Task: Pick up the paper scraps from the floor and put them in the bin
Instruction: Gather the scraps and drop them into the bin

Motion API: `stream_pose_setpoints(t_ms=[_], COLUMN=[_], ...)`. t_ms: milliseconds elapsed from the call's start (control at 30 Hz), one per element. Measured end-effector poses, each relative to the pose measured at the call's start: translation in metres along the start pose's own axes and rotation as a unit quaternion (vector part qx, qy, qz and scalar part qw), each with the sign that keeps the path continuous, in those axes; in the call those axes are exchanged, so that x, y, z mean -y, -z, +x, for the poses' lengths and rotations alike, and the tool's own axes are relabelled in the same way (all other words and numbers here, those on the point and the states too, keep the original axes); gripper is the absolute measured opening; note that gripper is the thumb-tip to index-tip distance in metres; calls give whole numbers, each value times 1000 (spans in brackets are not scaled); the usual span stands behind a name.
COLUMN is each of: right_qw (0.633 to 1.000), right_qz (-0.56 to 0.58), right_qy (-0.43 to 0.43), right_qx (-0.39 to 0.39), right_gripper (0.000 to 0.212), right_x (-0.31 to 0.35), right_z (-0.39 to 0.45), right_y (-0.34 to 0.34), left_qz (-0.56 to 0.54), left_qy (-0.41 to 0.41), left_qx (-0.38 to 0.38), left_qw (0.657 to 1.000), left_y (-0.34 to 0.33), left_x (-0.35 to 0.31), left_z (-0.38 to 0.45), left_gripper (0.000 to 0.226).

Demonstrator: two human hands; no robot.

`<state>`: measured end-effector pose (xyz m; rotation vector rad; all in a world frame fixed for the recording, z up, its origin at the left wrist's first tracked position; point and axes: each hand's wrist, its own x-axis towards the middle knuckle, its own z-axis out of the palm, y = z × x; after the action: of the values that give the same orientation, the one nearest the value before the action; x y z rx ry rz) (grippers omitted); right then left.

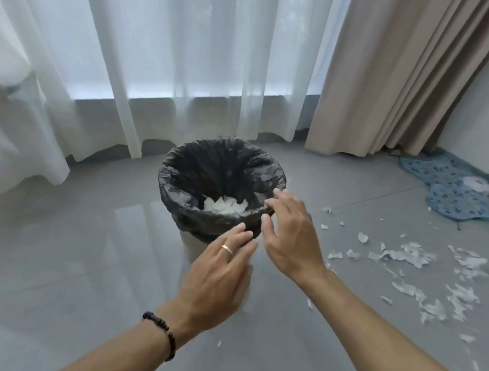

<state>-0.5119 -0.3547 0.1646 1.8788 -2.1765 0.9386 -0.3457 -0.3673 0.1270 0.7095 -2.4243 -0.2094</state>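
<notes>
Paper scraps [414, 256] lie scattered on the grey floor [53, 257] right of the bin [196, 181]; more sit inside its black liner. Left hand [217, 274] and right hand [292, 237] hover at the near rim, fingers relaxed, holding nothing.

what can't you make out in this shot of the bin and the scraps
All in the head view:
- Depth of the bin: only the top of the white scraps inside shows; the liner's near rim hides the rest.
- Bin body: mostly behind the left hand and right hand.
- Scraps on the floor: the far small bits are too blurred to count.
- Blue cloth: cut by the right edge.
</notes>
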Motion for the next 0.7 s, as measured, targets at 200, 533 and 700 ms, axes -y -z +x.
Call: stream_pose_setpoints(t_ms=[200,533,700], right_qw=[996,943,907], right_qz=[-35,-105,-158], right_qy=[-62,-272,-362], right_qx=[55,157,147], right_gripper=[37,47,49], right_x=[-37,-104,-134], right_z=[-121,-275,-332], right_y=[-40,-49,-20], left_qz=[-79,0,-46], left_qy=[178,195,53], left_qx=[160,319,347], left_qw=[968,928,935], left_y=[-101,-198,-257], left_x=[-30,-60,-114], left_z=[-108,-99,-45], left_gripper=[62,87,76])
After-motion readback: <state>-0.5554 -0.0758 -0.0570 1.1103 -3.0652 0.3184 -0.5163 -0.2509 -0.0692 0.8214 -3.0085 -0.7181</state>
